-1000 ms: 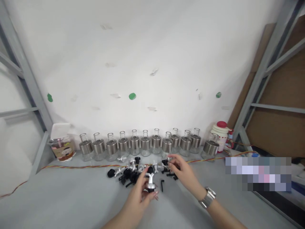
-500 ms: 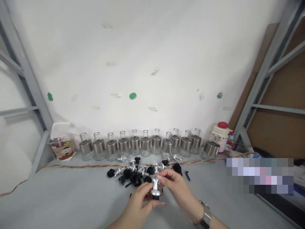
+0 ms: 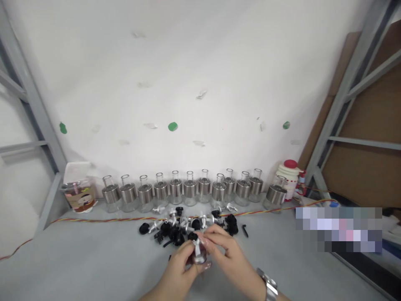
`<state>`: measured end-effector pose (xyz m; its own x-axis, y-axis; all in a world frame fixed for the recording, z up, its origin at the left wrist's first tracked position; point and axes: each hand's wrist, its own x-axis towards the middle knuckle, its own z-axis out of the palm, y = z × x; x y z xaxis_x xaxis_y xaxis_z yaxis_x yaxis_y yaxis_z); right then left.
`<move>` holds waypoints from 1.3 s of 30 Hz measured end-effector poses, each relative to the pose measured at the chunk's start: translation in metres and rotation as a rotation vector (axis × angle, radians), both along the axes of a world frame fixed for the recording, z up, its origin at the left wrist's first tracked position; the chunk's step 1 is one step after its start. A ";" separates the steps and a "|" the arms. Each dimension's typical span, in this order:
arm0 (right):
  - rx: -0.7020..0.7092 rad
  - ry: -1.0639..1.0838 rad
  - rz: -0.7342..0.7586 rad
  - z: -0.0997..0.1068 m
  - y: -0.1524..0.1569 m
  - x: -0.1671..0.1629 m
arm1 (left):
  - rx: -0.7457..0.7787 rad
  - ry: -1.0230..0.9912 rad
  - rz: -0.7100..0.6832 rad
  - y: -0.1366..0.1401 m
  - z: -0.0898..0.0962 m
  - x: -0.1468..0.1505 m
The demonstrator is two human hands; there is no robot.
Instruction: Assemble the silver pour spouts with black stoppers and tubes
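A silver bottle pourer (image 3: 198, 252) with a bent spout sits between my two hands at the front middle. My left hand (image 3: 179, 267) is closed around its base, the thumb below and the fingers on the far side. Thumb and fingertips of my right hand (image 3: 228, 253) press against the spout's upper right side. The pourer's underside is hidden by my fingers. Just beyond my hands lies a heap of black caps and stoppers (image 3: 178, 237), with several silver pourer tops (image 3: 188, 227) mixed in.
Several glass bottles with steel bands (image 3: 161, 190) stand in a row along the white wall. A twisted red-yellow wire (image 3: 106, 219) crosses the table before them. A drink cup (image 3: 79, 196) stands left, a cream jar with a red lid (image 3: 286, 180) right. A small black piece (image 3: 244, 230) lies alone.
The pourer has moved slightly left and down and is tilted, so its black lower part no longer shows. My right fingers have shifted over the spout.
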<state>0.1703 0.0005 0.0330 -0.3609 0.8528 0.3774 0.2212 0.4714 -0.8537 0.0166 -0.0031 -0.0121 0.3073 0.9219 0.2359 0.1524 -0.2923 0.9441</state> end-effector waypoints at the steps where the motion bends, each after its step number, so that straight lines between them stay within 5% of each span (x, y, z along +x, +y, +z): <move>1: 0.013 -0.020 -0.003 -0.001 0.002 0.001 | -0.002 -0.011 0.011 0.000 0.002 0.000; 7: 0.067 -0.281 -0.344 -0.027 0.029 0.014 | -0.132 -0.164 0.056 0.004 0.011 0.002; 13: 0.027 -0.481 -0.361 -0.049 0.035 0.013 | -0.325 -0.367 0.043 0.009 -0.001 0.004; 18: -0.007 -0.432 -0.326 -0.057 0.043 0.017 | -0.412 -0.376 0.071 0.012 -0.005 0.004; 24: -0.091 -0.282 -0.278 -0.049 0.052 0.021 | -0.324 -0.217 0.199 0.012 0.004 0.004; 32: 0.009 0.039 -0.197 -0.025 0.019 0.005 | -0.646 -0.383 0.005 -0.001 0.016 0.010; 39: -0.195 0.190 -0.065 -0.017 0.015 0.001 | -0.448 -0.235 0.010 0.003 0.009 0.007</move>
